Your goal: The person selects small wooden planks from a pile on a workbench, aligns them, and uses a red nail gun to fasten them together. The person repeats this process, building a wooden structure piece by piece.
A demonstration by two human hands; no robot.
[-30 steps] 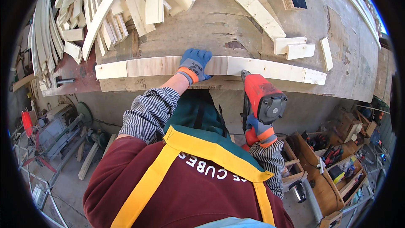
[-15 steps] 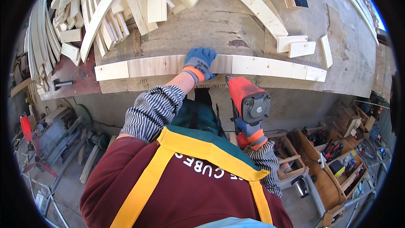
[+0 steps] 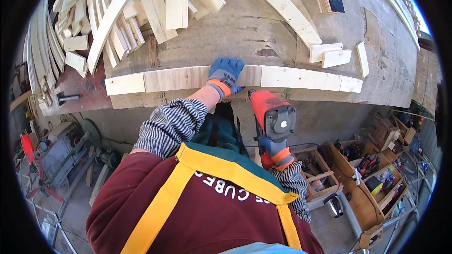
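A long wooden strip, pieced together from paler and darker lengths, lies across the middle of the frame, along the near edge of a worn plywood table; it looks bowed through the wide lens. The left hand, in a blue glove with an orange cuff, is clasped over the strip just left of the frame's upright midline, fingers at the far edge and thumb toward the near one. The right hand, gloved alike, is wrapped around the handle of a red nail gun right of center; the tool's nose points up the frame, close to the strip's near edge, though whether they touch cannot be told. Beyond the strip, two short pale boards and a narrow offcut lie toward the upper right, below a block with a black face. A longer board slants down from the top, and a heap of loose boards fills the upper left. Open wooden toolboxes stand at the lower right, and a red-bladed fan at the lower left.
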